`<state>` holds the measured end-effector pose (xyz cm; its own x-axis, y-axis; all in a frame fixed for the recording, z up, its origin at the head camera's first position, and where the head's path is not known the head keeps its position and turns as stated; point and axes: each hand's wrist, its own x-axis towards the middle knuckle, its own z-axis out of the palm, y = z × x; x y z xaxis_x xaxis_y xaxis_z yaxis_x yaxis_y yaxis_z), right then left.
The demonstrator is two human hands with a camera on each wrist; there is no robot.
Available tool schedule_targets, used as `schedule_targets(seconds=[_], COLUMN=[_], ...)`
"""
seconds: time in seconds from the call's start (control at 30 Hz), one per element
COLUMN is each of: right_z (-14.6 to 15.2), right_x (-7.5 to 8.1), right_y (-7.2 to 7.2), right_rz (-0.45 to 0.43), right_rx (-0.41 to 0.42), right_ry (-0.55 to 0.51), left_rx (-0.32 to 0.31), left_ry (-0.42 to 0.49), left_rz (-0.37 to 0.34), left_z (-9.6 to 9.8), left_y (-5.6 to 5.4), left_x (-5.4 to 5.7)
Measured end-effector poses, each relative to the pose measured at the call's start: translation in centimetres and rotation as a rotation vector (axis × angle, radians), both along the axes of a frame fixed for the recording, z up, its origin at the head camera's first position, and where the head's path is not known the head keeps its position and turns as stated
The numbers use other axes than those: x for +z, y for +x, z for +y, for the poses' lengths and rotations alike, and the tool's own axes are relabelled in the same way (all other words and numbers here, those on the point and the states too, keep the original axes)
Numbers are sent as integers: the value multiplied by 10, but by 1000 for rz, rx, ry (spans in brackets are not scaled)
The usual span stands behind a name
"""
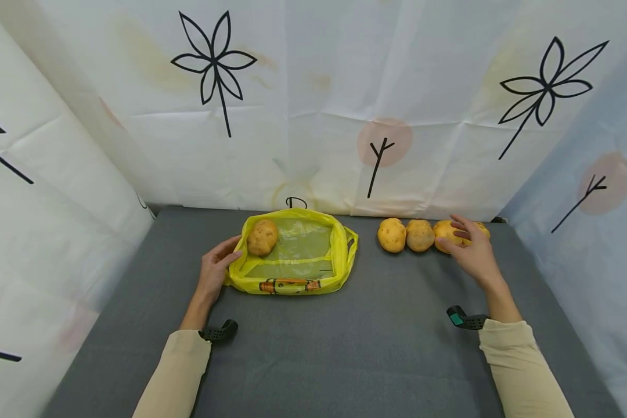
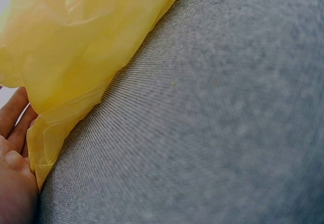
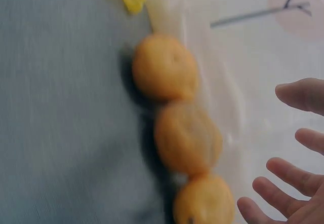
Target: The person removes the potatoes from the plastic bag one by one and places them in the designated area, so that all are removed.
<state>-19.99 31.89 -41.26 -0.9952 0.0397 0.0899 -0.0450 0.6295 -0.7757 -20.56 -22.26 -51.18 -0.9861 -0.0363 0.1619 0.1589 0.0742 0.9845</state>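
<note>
A yellow plastic bag point(image 1: 347, 249) lies on the table with its mouth spread wide, and one potato point(image 1: 262, 237) sits inside at its left end. My left hand point(image 1: 216, 270) rests against the bag's left side, fingers fairly straight; the left wrist view shows the yellow plastic point(image 2: 76, 57) beside the fingers. To the right of the bag, several potatoes point(image 1: 392, 235) stand in a row. Over the right end of that row hovers my right hand point(image 1: 472, 252), fingers spread and holding nothing, partly hiding the potatoes beneath. The right wrist view shows three potatoes point(image 3: 165, 68) left of the fingers.
A dark grey cloth covers the table point(image 1: 345, 354). White fabric with drawn flowers point(image 1: 313, 104) hangs behind the table and along both sides. The bag and the potato row lie near the table's back edge.
</note>
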Motion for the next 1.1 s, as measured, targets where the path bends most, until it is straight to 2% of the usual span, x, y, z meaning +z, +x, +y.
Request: schedule_targets(seconds=[0.23,0.47,1.1], right_z=[-42,-83,-182], right_x=[-4,-10,-15], right_y=[-4,-11,-22], right_rz=[84,85,105], right_rx=[60,153,368], right_ry=[-81,-173,-205], left_rx=[-1,-3,3], left_ry=[-3,2,5], left_rz=[-2,14,6], left_z=[0,0,0], left_y=[0,0,0], left_x=[-1,-1,-3])
